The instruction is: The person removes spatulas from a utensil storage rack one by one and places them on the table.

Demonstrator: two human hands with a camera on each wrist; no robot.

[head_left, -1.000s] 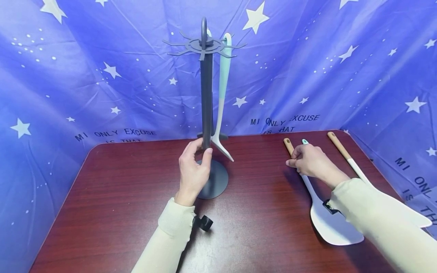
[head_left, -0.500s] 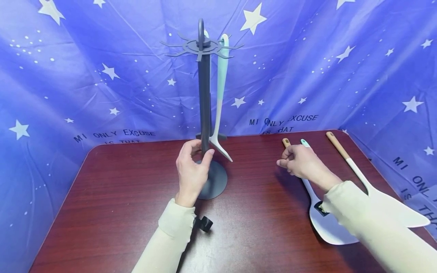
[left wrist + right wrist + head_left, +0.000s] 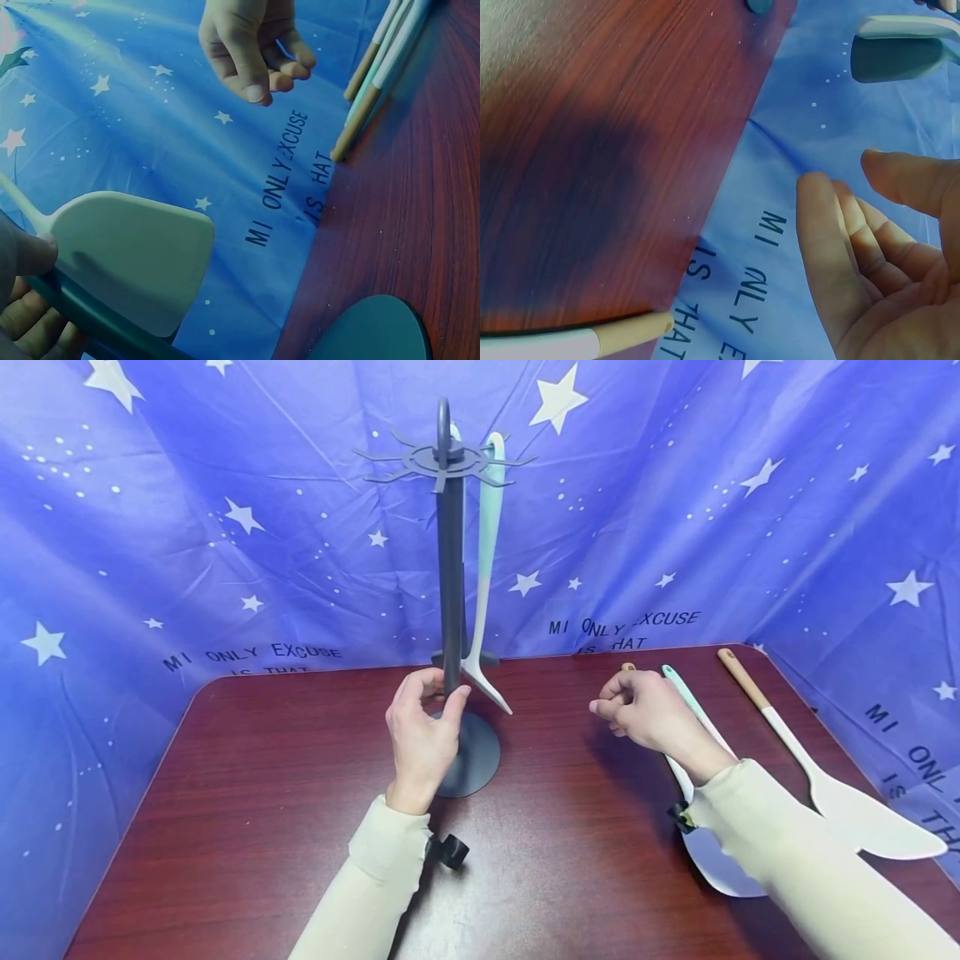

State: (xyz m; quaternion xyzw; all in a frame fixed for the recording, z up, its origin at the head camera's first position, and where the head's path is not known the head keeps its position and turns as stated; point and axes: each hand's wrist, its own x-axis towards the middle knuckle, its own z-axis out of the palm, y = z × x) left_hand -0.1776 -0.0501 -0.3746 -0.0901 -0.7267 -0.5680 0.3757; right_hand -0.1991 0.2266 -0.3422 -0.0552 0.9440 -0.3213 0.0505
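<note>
My left hand [image 3: 423,727] grips the lower part of the dark grey pole [image 3: 452,577] of a standing utensil rack, thumb on the near side. A mint-handled spatula [image 3: 489,527] hangs from a hook of the rack's ring [image 3: 420,460]; its broad pale head [image 3: 135,255] shows beside my left hand in the left wrist view. A second pale handle end [image 3: 456,433] shows behind the pole. My right hand [image 3: 641,710] hovers over the table with loosely bent fingers and nothing between them, as the right wrist view shows. Below it lies a wooden-handled utensil [image 3: 628,667], partly hidden.
Beside my right forearm lies a mint-handled utensil [image 3: 678,685]. Farther right is a wooden-handled spatula [image 3: 862,814]. The rack's round base [image 3: 480,760] stands on the dark red wooden table [image 3: 262,827]. A blue star-printed curtain [image 3: 300,527] surrounds the table's back and sides.
My right hand has moved left from above the utensil handles, uncovering more of the mint one. My left hand keeps its grip on the pole.
</note>
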